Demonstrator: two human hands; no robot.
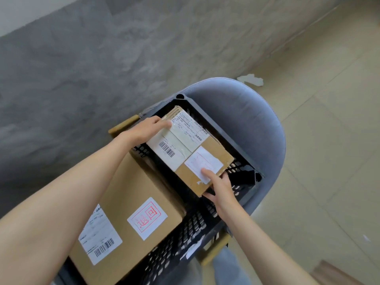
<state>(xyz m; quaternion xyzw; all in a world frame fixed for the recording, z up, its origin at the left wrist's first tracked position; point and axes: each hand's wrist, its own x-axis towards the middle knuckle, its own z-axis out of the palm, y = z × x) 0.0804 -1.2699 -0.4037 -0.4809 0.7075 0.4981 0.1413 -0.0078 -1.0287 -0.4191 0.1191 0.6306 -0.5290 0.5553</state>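
Observation:
A small cardboard parcel (213,149) with white shipping labels is held tilted over a black slotted plastic crate (207,214). My left hand (148,128) grips its far left end, fingers over the top label. My right hand (220,188) pinches its near corner, thumb on a white sticker and fingers under the box. A larger cardboard box (141,194) with a barcode label and a red-stamped white sticker lies in the crate's left half, under my left forearm.
The crate rests on a grey-blue upholstered chair (255,124) with wooden arms. A grey concrete wall (82,68) runs behind and to the left. Beige tiled floor (329,140) lies to the right, with a scrap of white paper (250,79) by the wall.

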